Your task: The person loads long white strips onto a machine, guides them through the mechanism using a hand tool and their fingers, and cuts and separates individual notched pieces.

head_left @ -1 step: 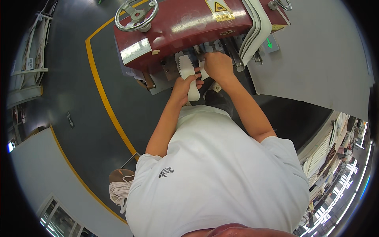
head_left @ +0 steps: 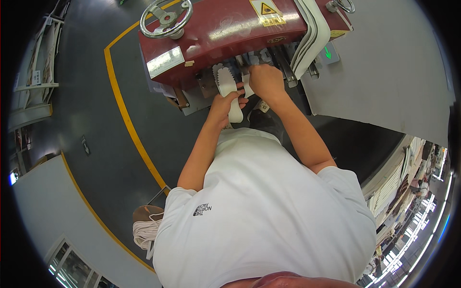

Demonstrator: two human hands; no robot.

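Observation:
My left hand (head_left: 228, 103) grips a stack of white sole-shaped pieces (head_left: 225, 81) with scalloped edges, thumb on top and fingers bent round it, just below the front of a red machine (head_left: 223, 29). My right hand (head_left: 264, 79) is closed at the machine's lower opening (head_left: 261, 56), on a small white piece (head_left: 248, 85) that it mostly covers. Metal plates and rollers sit in the opening beyond both hands, partly hidden in shadow.
Two chrome handwheels (head_left: 167, 18) top the machine, with long pale strips (head_left: 311, 38) draped over its right. A grey panel (head_left: 379, 81) stands right. A yellow floor line (head_left: 120, 98) runs left, near shelving (head_left: 36, 86). A coil of pale cord (head_left: 146, 230) lies lower left.

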